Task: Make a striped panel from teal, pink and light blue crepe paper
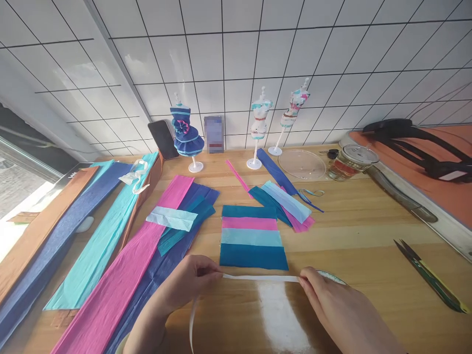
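Note:
My left hand [197, 276] and my right hand [321, 290] each pinch a narrow white strip of tape [260, 278], held straight between them. A loose tail of the strip hangs below my left hand. Just beyond it lies a striped crepe paper panel [251, 237] in teal, pink and pale blue bands. A round object with a patterned rim [332, 276] is partly hidden behind my right hand. Left of the panel, a pale blue paper piece [172, 218] rests across a long pink crepe strip [129, 260] and teal pieces.
Small dress-form stands, one in a blue ruffled dress [186, 132], line the tiled wall beside two phones [162, 140]. Scissors [429, 275] lie at right, below a glass jar [352, 162]. Cut paper pieces [287, 200] sit behind the panel; long crepe strips [105, 236] cover the left side.

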`<state>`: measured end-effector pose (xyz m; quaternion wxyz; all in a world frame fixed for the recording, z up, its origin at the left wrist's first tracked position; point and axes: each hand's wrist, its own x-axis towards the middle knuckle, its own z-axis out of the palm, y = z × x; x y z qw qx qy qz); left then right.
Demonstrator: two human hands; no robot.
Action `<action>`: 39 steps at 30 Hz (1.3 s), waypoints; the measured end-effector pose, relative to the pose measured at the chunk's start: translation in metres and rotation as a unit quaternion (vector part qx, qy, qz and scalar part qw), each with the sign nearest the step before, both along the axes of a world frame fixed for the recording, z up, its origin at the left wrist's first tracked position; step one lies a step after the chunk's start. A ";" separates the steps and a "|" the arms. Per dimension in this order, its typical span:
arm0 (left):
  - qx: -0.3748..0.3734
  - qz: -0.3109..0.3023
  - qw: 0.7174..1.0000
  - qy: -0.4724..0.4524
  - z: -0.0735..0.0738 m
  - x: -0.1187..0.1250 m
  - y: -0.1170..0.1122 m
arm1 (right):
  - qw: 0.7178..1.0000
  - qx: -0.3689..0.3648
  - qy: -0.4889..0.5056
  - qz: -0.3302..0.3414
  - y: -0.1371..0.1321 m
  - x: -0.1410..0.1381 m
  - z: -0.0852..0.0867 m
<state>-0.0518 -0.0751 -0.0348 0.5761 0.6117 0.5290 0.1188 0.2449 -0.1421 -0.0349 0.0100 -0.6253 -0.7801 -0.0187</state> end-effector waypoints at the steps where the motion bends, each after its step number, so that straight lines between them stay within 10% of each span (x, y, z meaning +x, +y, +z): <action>1: 0.006 0.002 1.000 0.004 0.000 0.000 0.000 | 1.000 -0.006 0.000 -0.003 0.001 0.000 -0.001; 39: -0.040 0.055 0.993 0.101 -0.001 0.008 0.006 | 0.994 -0.081 -0.003 -0.074 0.016 -0.007 0.016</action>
